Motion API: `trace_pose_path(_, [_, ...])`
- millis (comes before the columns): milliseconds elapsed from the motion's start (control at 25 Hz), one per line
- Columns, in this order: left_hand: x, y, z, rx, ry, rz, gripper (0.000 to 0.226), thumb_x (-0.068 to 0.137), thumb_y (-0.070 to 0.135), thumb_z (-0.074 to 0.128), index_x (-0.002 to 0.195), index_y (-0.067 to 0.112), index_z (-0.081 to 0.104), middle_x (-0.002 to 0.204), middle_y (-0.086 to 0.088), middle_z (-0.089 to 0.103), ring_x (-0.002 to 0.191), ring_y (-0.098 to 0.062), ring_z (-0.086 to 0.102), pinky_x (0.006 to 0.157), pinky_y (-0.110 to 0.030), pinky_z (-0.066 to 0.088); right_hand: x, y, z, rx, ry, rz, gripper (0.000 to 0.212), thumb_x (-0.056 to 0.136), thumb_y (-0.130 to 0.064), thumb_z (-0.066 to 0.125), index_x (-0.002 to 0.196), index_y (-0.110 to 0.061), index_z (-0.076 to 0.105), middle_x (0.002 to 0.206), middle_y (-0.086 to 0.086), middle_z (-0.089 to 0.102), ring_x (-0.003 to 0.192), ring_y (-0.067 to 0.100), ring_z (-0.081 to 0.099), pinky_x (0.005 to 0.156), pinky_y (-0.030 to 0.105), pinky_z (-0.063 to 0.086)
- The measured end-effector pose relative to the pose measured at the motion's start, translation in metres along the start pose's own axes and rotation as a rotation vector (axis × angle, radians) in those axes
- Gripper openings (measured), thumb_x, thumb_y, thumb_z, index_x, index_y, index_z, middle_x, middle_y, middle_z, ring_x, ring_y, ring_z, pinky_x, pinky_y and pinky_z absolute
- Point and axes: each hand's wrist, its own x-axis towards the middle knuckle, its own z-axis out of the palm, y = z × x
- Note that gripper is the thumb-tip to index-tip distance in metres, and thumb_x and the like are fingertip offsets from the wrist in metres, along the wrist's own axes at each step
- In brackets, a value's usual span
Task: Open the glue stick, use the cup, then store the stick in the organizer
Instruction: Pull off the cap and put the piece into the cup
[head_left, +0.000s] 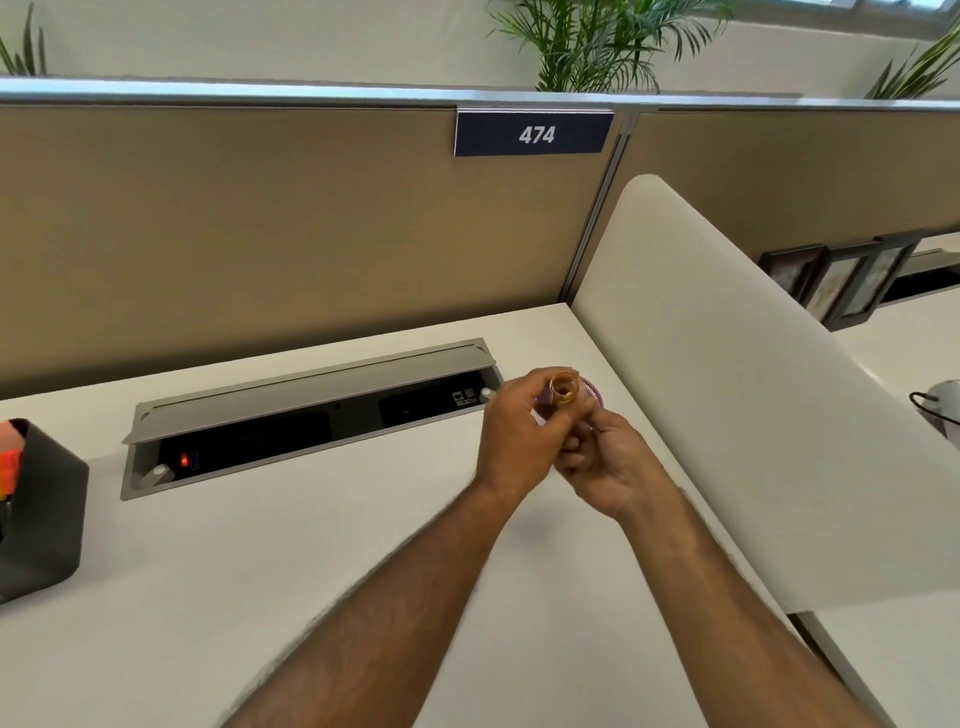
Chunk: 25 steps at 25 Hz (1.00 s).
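Where the white desk (218, 597) spreads widest, across the near and left part of the view, its surface lies bare and offers free room around both forearms. Along the back runs a tan partition wall (260, 234) carrying a blue plate marked 474 (535, 134), and a white curved divider (727, 389) closes off the right side just beside the hands. A grey cable tray (311, 415) with its lid raised is set into the desk ahead, its right end near the left hand. At the far left edge a dark organizer (47, 519) stands on the desk, well apart from the hands, with something orange showing at its top. Above the desk's right rear part, the left hand (519, 441) and the right hand (613, 467) meet, both closed around 1 small item. That item is the glue stick (563, 392), held roughly upright with its long axis tilted toward the camera, its open amber mouth facing up between the left fingers. A purple part (592, 391) shows just right of it; motion blur hides what exactly that is.
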Motion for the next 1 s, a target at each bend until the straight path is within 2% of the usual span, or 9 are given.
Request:
trace_pose_path(80, [0.006, -0.003, 0.001, 0.080, 0.024, 0.042, 0.029, 0.086, 0.028, 0.074, 0.114, 0.026, 0.069, 0.109, 0.003, 0.074, 0.100, -0.013, 0.066, 0.087, -0.039, 0.058, -0.001, -0.001, -0.005, -0.234, 0.148, -0.226, 0.014, 0.093, -0.019, 0.062, 0.105, -0.016, 0.070, 0.097, 0.007, 0.077, 0.072, 0.018, 0.069, 0.052, 0.026, 0.052])
trace_pose_path(160, [0.015, -0.007, -0.001, 0.214, 0.040, 0.116, 0.032, 0.085, 0.023, 0.075, 0.117, 0.020, 0.070, 0.114, -0.001, 0.074, 0.103, -0.016, 0.067, 0.087, -0.039, 0.058, -0.006, -0.006, -0.014, -0.369, 0.262, -0.581, 0.016, 0.083, -0.011, 0.069, 0.097, -0.020, 0.070, 0.099, 0.003, 0.075, 0.080, 0.018, 0.070, 0.057, 0.028, 0.055])
trace_pose_path(240, [0.024, -0.008, -0.003, 0.345, 0.026, 0.171, 0.034, 0.083, 0.019, 0.077, 0.117, 0.017, 0.071, 0.114, -0.003, 0.075, 0.103, -0.019, 0.067, 0.088, -0.038, 0.058, -0.010, -0.012, -0.020, -0.550, 0.219, -0.870, 0.025, 0.074, -0.008, 0.069, 0.090, -0.028, 0.070, 0.104, -0.003, 0.072, 0.078, 0.012, 0.066, 0.057, 0.021, 0.054])
trace_pose_path(320, [0.030, -0.007, -0.002, 0.419, -0.009, 0.216, 0.033, 0.082, 0.016, 0.077, 0.115, 0.015, 0.072, 0.111, -0.005, 0.076, 0.102, -0.023, 0.067, 0.088, -0.040, 0.057, -0.007, -0.014, -0.022, -0.825, 0.144, -0.993, 0.032, 0.074, -0.011, 0.075, 0.092, -0.036, 0.069, 0.116, -0.003, 0.067, 0.085, 0.011, 0.066, 0.059, 0.017, 0.055])
trace_pose_path(480, [0.032, -0.007, 0.004, 0.423, -0.089, 0.213, 0.034, 0.082, 0.005, 0.073, 0.116, 0.013, 0.070, 0.104, -0.010, 0.077, 0.095, -0.028, 0.067, 0.085, -0.041, 0.057, 0.010, -0.016, -0.027, -1.099, 0.142, -0.986, 0.028, 0.080, -0.014, 0.077, 0.107, -0.022, 0.074, 0.133, 0.003, 0.060, 0.114, 0.016, 0.062, 0.079, 0.039, 0.062])
trace_pose_path(560, [0.034, -0.011, 0.004, 0.465, -0.130, 0.217, 0.032, 0.085, 0.006, 0.071, 0.115, 0.015, 0.070, 0.100, -0.010, 0.077, 0.092, -0.028, 0.066, 0.083, -0.039, 0.057, 0.018, -0.014, -0.032, -1.154, 0.137, -0.976, 0.027, 0.082, -0.014, 0.075, 0.108, -0.021, 0.074, 0.137, 0.004, 0.057, 0.119, 0.015, 0.058, 0.082, 0.045, 0.061])
trace_pose_path(720, [0.041, -0.015, 0.005, 0.512, -0.182, 0.239, 0.028, 0.087, 0.006, 0.069, 0.113, 0.014, 0.070, 0.097, -0.012, 0.076, 0.089, -0.029, 0.066, 0.080, -0.036, 0.054, 0.028, -0.014, -0.032, -1.116, 0.083, -0.867, 0.022, 0.085, -0.016, 0.074, 0.106, -0.022, 0.075, 0.134, 0.002, 0.057, 0.116, 0.008, 0.055, 0.093, 0.044, 0.057])
trace_pose_path(840, [0.046, -0.016, 0.006, 0.542, -0.226, 0.255, 0.028, 0.087, 0.010, 0.070, 0.115, 0.013, 0.069, 0.099, -0.014, 0.076, 0.090, -0.029, 0.066, 0.081, -0.039, 0.056, 0.032, -0.016, -0.031, -1.091, 0.157, -0.899, 0.019, 0.083, -0.019, 0.077, 0.102, -0.020, 0.077, 0.128, 0.001, 0.060, 0.111, 0.010, 0.057, 0.089, 0.041, 0.058])
trace_pose_path(1000, [0.053, -0.018, 0.003, 0.576, -0.252, 0.292, 0.028, 0.085, 0.005, 0.070, 0.112, 0.012, 0.070, 0.096, -0.014, 0.076, 0.089, -0.030, 0.065, 0.079, -0.039, 0.057, 0.038, -0.016, -0.031, -1.125, 0.107, -0.828, 0.022, 0.087, -0.017, 0.073, 0.108, -0.021, 0.075, 0.136, 0.003, 0.056, 0.116, 0.010, 0.053, 0.097, 0.034, 0.052])
